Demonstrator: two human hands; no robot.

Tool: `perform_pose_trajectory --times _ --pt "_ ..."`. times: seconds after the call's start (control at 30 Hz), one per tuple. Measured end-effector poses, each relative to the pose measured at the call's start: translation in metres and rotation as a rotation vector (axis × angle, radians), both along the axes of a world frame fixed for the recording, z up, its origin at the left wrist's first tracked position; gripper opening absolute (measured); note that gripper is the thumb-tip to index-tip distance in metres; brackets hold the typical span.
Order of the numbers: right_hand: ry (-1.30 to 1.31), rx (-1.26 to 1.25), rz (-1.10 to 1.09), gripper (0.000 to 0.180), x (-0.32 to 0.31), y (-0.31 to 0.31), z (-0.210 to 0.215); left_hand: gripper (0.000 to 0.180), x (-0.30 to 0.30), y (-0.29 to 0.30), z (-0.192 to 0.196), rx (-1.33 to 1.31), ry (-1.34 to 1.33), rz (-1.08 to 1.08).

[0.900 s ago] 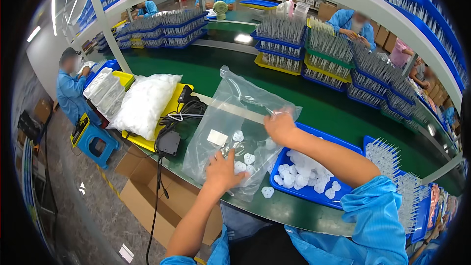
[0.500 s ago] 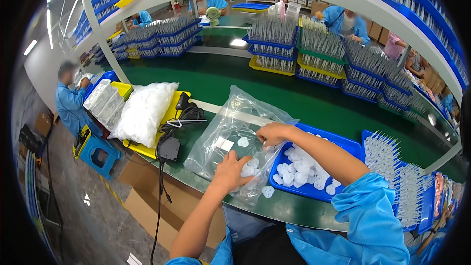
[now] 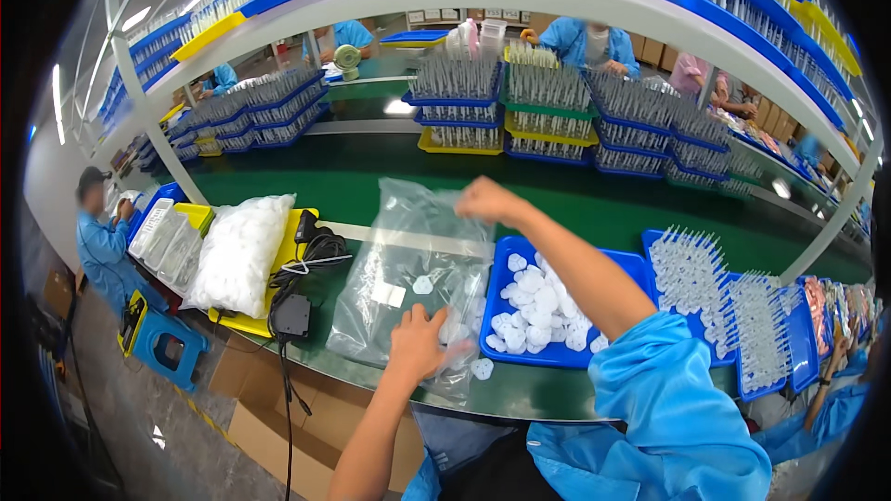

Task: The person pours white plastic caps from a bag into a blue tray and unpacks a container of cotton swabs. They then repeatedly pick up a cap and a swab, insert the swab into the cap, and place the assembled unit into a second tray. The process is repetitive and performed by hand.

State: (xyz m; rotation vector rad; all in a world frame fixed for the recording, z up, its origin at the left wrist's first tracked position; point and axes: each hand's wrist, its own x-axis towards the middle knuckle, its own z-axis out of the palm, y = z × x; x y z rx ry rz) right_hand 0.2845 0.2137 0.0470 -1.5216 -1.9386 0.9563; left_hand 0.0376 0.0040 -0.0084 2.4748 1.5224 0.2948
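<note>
A clear plastic bag [image 3: 367, 264] lies flat on the green worktable. Inside or beneath its film show a white square [image 3: 388, 294] and a thin white rounded piece [image 3: 423, 285]; more pieces are partly hidden by my left hand. My left hand [image 3: 416, 345] rests on the bag's lower part, fingers spread, thumb blurred. At the bag's far right corner, my right hand [image 3: 487, 201] has its fingers curled on the film edge. Under my right forearm sits a blue tray [image 3: 624, 269] holding a heap of white pieces [image 3: 536, 308]. One loose piece [image 3: 482, 368] lies by the near edge.
To the left, a stuffed white bag [image 3: 243, 255] lies on a yellow tray, beside black cables [image 3: 320, 250] and a black box [image 3: 290, 315]. Trays of upright clear parts [image 3: 691, 283] stand right; stacked trays [image 3: 548, 111] line the back. Co-workers sit beyond.
My right hand has moved away from me, up to the bag's far corner, and the bag lies flatter and more stretched out. My left hand stays on the lower part, fingers spread wider.
</note>
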Motion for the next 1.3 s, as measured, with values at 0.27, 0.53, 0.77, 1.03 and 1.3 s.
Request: perform_pose_trajectory --times 0.27,0.53,0.77,1.03,1.3 --pt "0.191 0.607 0.094 0.027 -0.023 -0.123 0.257 0.074 0.044 0.063 0.018 0.596 -0.646 0.051" --pt "-0.221 1.093 -0.038 0.024 -0.006 -0.263 0.279 0.074 0.217 0.077 0.063 0.481 -0.66 -0.038" --pt "-0.347 0.386 0.499 0.024 -0.02 -0.282 0.072 0.07 0.243 0.0 -0.006 0.064 -0.715 -0.364" --pt "-0.423 0.468 -0.437 0.036 0.176 -0.231 -0.003 0.067 0.173 -0.009 -0.011 0.147 -0.607 -0.315" --pt "-0.006 -0.109 -0.325 0.013 0.211 -0.217 -0.038 0.059 0.148 -0.022 -0.057 0.301 -0.652 -0.437"
